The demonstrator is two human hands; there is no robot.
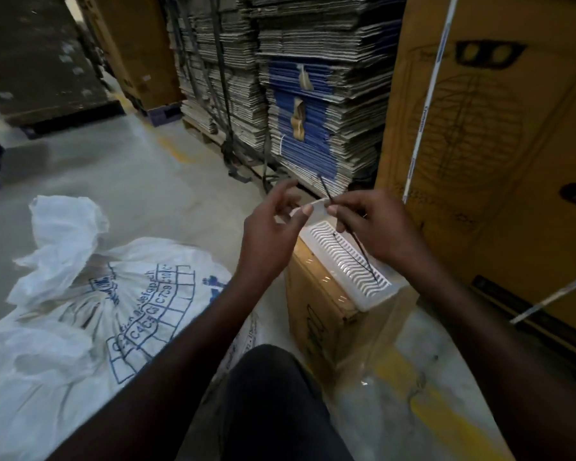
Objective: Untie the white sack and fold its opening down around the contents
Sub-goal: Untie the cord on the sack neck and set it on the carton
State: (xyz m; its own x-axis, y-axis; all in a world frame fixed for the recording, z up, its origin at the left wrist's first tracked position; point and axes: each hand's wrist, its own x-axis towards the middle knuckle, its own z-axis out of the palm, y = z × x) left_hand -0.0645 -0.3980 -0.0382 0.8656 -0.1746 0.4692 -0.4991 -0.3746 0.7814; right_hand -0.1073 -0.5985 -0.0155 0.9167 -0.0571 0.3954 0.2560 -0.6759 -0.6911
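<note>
The white sack [64,314] lies on the floor at the lower left, printed with a blue grid and letters. Its mouth [64,227] is loose and crumpled, pointing away from me. Both hands are raised to the right of the sack, apart from it. My right hand [369,224] pinches a thin black string [359,247] between thumb and fingers; one end sticks up, the other trails down over a white grille. My left hand [273,221] is beside it with its fingers spread, thumb tip close to the string.
A white slotted plastic grille [356,271] rests on a small cardboard box [316,321] under my hands. Big cardboard cartons [499,144] stand at the right, strapped stacks of flat cardboard [296,88] behind. My knee [273,394] is at the bottom centre. Grey floor stretches left.
</note>
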